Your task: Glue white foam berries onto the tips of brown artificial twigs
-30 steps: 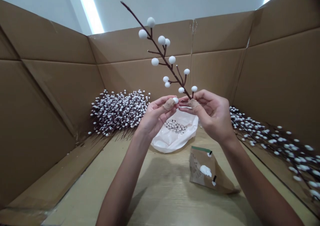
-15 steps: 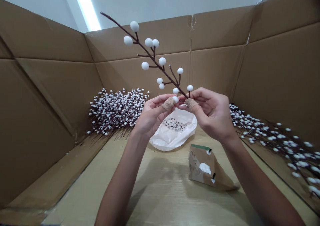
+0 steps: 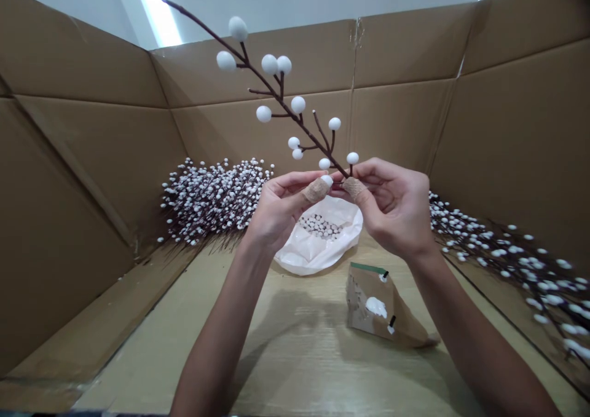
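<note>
My right hand [image 3: 391, 205] pinches the lower end of a brown artificial berry branch [image 3: 288, 111], which slants up to the left and carries several white berries. At that lower end, the thumb and fingers of my left hand [image 3: 288, 211] are closed on a white berry [image 3: 326, 181], which sits against a short twig. Tan tape wraps both thumbs. Two twigs of the branch show bare tips. Beneath the hands lies a white plastic bag [image 3: 302, 260], spread open, with loose white berries [image 3: 320, 226] inside.
On the table [image 3: 295, 368] stands a folded brown cardboard piece [image 3: 391, 315] with a white glue blob and two black-stemmed bits. A heap of berry branches [image 3: 212, 202] lies at left, more branches [image 3: 511, 257] at right. Cardboard walls [image 3: 391, 54] enclose the table.
The branch has come slightly closer to the camera, its tip shifting up and left. Both hands keep their grips, and the berry is still between my left thumb and fingers.
</note>
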`<state>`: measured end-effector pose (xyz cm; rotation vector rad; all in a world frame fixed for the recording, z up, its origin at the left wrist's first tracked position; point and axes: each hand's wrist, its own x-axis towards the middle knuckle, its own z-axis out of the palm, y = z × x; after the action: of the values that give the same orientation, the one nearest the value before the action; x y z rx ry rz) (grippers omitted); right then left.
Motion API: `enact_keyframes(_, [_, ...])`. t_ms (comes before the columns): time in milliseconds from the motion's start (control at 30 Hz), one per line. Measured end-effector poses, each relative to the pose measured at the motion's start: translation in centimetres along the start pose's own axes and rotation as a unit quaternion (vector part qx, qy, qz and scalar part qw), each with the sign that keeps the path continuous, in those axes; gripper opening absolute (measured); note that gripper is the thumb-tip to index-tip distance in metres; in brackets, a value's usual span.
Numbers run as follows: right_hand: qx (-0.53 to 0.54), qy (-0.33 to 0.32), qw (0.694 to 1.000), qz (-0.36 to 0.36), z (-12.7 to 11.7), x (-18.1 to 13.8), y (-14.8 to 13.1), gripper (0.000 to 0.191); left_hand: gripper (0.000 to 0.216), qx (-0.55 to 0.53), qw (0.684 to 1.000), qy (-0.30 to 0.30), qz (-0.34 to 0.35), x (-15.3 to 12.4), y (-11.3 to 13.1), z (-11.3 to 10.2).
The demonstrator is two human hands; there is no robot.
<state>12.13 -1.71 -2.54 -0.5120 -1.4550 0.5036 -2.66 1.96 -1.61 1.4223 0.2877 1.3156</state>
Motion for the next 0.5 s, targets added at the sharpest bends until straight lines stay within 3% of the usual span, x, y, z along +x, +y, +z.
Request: enact_keyframes(500, [-0.023, 0.027, 0.999, -0.023, 0.32, -0.07, 0.15, 0.01, 0.014, 0.055, 0.998, 0.026, 0.014, -0.17, -0.25, 0.1])
